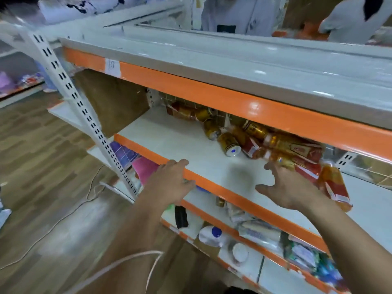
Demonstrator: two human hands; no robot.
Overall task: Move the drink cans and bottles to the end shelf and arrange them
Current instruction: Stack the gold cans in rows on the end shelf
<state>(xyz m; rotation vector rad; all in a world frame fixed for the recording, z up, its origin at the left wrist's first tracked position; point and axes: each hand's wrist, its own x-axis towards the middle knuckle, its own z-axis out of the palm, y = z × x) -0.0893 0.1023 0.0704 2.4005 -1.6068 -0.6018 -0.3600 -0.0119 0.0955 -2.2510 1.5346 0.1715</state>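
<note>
Both hands are open and empty: left hand (169,179) rests on the shelf (180,143) front edge, right hand (284,187) nears the bottles (297,153); rigid, slick, likely heavy, best gripped mid-body.

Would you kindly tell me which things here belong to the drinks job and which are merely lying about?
Part of the job:
- gold cans lying on the middle shelf
- red-labelled bottles in the pile
- right hand reaching for the pile, fingers spread
- left hand resting on the shelf edge

Just lying about:
- white bottle with blue cap on the lower shelf
- pink packet
- cable on the floor
</note>
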